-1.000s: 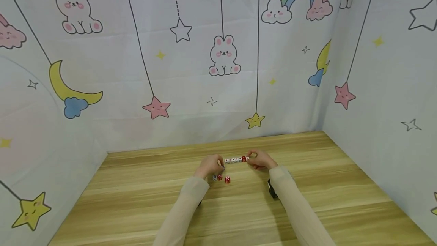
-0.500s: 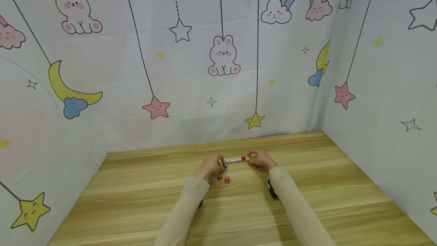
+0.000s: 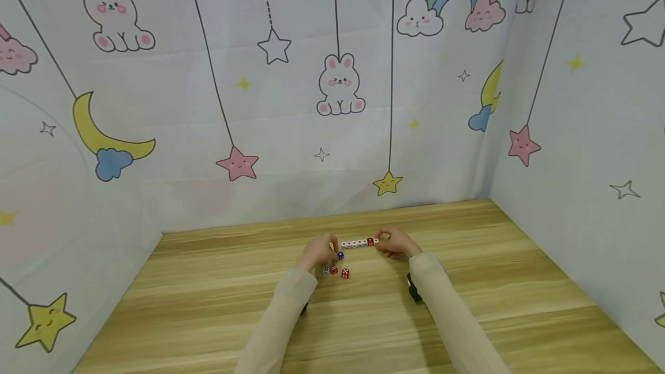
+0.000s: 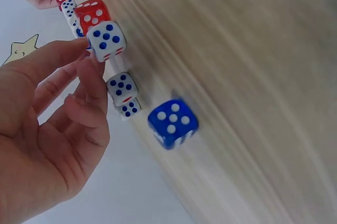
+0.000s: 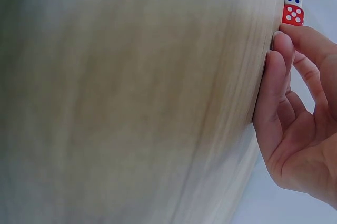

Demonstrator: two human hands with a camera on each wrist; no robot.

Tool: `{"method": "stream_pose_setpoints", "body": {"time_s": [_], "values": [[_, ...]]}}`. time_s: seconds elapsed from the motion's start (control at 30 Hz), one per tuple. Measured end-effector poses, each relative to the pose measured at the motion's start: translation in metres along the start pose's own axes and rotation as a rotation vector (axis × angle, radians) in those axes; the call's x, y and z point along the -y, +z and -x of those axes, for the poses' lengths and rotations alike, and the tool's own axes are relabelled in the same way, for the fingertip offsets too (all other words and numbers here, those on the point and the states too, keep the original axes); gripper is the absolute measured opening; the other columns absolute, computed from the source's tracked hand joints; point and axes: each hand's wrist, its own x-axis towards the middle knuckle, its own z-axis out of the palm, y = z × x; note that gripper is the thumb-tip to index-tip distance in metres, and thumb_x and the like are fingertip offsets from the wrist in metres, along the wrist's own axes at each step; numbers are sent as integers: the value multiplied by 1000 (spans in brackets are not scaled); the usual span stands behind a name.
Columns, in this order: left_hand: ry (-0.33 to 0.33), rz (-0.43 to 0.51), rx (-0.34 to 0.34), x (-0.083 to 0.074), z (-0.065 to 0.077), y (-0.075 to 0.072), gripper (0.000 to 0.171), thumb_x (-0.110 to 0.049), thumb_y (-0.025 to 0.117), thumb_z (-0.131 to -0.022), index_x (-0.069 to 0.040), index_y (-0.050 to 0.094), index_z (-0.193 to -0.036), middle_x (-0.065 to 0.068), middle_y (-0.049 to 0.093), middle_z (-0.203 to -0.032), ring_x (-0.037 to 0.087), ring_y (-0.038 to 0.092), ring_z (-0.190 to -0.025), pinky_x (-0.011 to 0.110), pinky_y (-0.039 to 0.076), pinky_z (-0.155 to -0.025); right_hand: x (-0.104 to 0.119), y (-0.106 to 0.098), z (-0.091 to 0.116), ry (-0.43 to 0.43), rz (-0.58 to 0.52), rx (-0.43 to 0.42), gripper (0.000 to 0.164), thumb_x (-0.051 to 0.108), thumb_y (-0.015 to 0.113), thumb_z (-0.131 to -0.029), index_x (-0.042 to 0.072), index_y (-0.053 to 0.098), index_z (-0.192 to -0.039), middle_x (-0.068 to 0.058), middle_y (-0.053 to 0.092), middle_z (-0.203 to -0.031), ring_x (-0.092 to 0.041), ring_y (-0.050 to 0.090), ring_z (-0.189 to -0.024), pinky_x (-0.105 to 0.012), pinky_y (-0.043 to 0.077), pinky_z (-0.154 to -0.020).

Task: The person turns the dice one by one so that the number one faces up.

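Observation:
In the head view, my left hand (image 3: 318, 251) pinches a blue die (image 3: 340, 255) just in front of a row of white dice (image 3: 354, 243). The left wrist view shows that blue die mostly hidden behind the fingers. My right hand (image 3: 396, 243) holds the white die (image 3: 376, 241) at the row's right end, beside a red die (image 3: 370, 242). From the right wrist, its index fingertip lies against the red die (image 5: 293, 15) and the white one is hidden. Close to my left fingertips, in its wrist view, is a loose white die (image 4: 107, 41).
Two loose red dice (image 3: 333, 269) (image 3: 345, 273) lie nearer me than the row. Another blue die (image 4: 172, 124) and two white dice (image 4: 122, 87) (image 4: 129, 109) show below the left fingers. The wooden table (image 3: 208, 293) meets patterned cloth walls (image 3: 291, 189) behind and at the sides.
The blue die at my left fingertips has come more into sight and shifted slightly. My right hand stays at the row's end; the row looks the same.

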Motion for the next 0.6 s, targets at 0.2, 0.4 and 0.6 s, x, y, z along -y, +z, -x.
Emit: {"method": "stream_pose_setpoints", "body": {"time_s": [0.2,0.4,0.6], "values": [[-4,-72,-16,-4,-2,0,16,2,65,-68,-6,63,-82,6,61,-79,13,43,-53,26,34,-47,-1,0,1,-11,9,-9,17,18,60,-84,14,57,-99,0,48,-53,-10,46,-47,-22,40,-43],[-3,-164,-41,-9,-5,4,11,-4,69,-69,-9,64,-79,4,61,-74,15,46,-56,28,35,-50,-2,0,1,-23,-8,-14,17,17,61,-83,13,58,-99,0,49,-54,-10,46,-47,-21,39,-42],[-51,-193,-69,-7,-6,5,20,5,62,-65,-11,62,-78,7,62,-87,18,47,-62,29,35,-49,-2,0,0,-14,-11,-10,17,17,61,-83,14,58,-98,0,49,-55,-11,46,-47,-22,40,-43]]}}
